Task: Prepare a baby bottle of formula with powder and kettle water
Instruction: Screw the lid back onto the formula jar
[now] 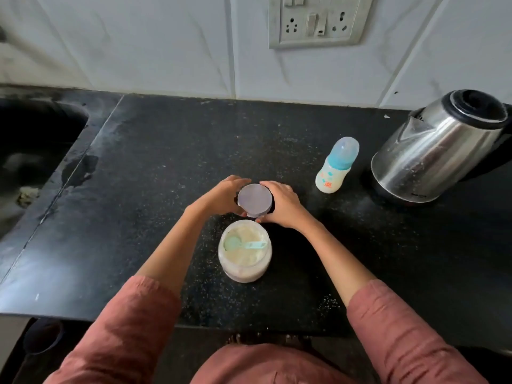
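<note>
An open jar of pale formula powder (pixel 245 252) stands near the front of the black counter (pixel 155 167), with a green scoop (pixel 243 244) lying in the powder. Just behind it, my left hand (pixel 224 196) and my right hand (pixel 282 206) both hold a round grey-purple lid (pixel 254 200), one hand on each side. A baby bottle (pixel 336 166) with a blue collar and clear cap stands upright to the right. The steel kettle (pixel 440 151) with a black lid sits at the far right.
A dark sink (pixel 33 145) lies at the left end of the counter. A wall socket plate (pixel 315 22) is mounted on the white tiles behind. White specks are scattered over the counter surface.
</note>
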The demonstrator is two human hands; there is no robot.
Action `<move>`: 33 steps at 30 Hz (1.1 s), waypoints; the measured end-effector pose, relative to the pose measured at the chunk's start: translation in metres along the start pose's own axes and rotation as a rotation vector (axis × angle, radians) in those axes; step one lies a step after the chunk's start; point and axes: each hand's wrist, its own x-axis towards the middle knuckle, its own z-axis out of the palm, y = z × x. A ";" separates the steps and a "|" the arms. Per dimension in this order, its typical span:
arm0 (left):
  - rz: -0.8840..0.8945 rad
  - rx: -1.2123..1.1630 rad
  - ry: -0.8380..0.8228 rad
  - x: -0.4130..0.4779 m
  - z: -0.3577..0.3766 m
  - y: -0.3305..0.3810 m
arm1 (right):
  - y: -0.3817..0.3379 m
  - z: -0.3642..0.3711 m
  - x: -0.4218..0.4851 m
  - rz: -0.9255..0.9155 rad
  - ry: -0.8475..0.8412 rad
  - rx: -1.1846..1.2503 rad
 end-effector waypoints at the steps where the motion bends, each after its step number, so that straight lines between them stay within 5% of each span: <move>1: -0.004 -0.003 -0.018 0.002 0.002 -0.003 | -0.001 0.002 0.001 0.011 0.005 0.004; 13: 0.082 -0.242 0.047 0.000 -0.001 -0.015 | -0.015 -0.014 -0.009 0.051 -0.014 0.127; 24: 0.194 -0.475 0.134 -0.060 -0.046 0.031 | -0.050 -0.074 -0.055 -0.120 0.051 0.134; 33: 0.170 -0.406 0.145 -0.119 -0.030 0.038 | -0.064 -0.068 -0.109 -0.185 -0.004 0.156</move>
